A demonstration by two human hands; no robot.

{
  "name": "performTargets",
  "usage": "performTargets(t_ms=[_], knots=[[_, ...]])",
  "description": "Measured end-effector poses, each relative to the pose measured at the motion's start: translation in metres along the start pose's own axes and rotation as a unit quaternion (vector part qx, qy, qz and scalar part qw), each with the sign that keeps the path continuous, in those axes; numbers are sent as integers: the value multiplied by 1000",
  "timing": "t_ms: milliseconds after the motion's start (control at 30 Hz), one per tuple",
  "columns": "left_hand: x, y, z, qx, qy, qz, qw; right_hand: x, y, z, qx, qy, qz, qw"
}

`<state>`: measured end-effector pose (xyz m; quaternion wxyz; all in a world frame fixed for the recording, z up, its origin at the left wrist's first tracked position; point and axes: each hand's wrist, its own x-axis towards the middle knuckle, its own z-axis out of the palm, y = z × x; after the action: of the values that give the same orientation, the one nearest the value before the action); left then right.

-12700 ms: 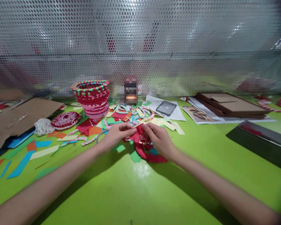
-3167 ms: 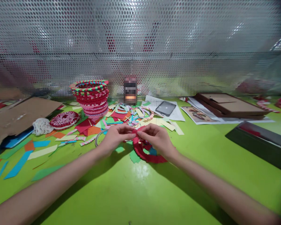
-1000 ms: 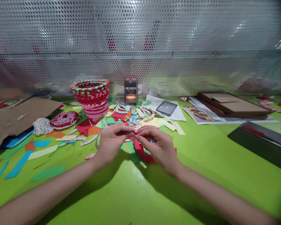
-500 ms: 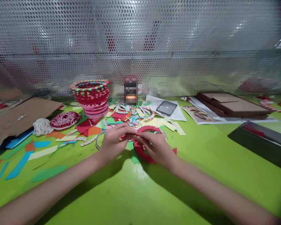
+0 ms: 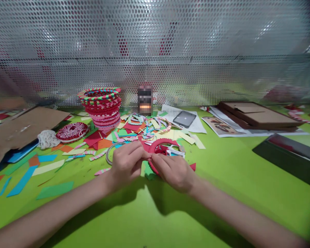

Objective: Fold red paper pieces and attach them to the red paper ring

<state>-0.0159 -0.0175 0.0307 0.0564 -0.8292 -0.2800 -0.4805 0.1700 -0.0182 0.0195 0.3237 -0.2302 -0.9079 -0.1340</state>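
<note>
My left hand [image 5: 126, 162] and my right hand [image 5: 174, 172] meet above the middle of the table, fingertips pinched together. Whatever lies between the fingers is too small or hidden to name. Just behind my right hand is a red ring [image 5: 167, 141] with a ridged edge, partly covered by the fingers. White scissors-like handles [image 5: 176, 151] show within and over its right side. Behind my left hand lies a grey ring [image 5: 108, 155], partly hidden. A green paper scrap [image 5: 150, 173] peeks out under the fingers.
Coloured paper scraps [image 5: 136, 129] spread behind my hands. A stack of braided rings [image 5: 104, 113], a red-and-white disc [image 5: 72, 132] and white yarn [image 5: 48, 139] stand left. Right are a tablet-like device [image 5: 184, 119], brown frames [image 5: 258, 115] and a dark box [image 5: 286, 158]. Perforated metal [image 5: 155, 44] rises behind.
Both hands have dropped slightly toward me, and their fingers have curled into tighter pinches. More of the red ring and the white handles shows now.
</note>
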Motion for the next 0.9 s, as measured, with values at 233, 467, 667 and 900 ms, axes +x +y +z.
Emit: performTargets(t_ms=[233, 467, 667, 900], knots=[[0, 3, -2, -2, 1, 3, 1000, -2, -1, 1, -26, 0, -18, 1000], [1, -11, 5, -28, -45, -63, 997, 0, 7, 8, -59, 25, 61, 996], [-3, -32, 13, 140, -153, -173, 963, -3, 16, 8, -49, 8, 144, 988], [-14, -44, 22, 180, -274, -151, 933, 0, 15, 8, -136, -61, 196, 969]])
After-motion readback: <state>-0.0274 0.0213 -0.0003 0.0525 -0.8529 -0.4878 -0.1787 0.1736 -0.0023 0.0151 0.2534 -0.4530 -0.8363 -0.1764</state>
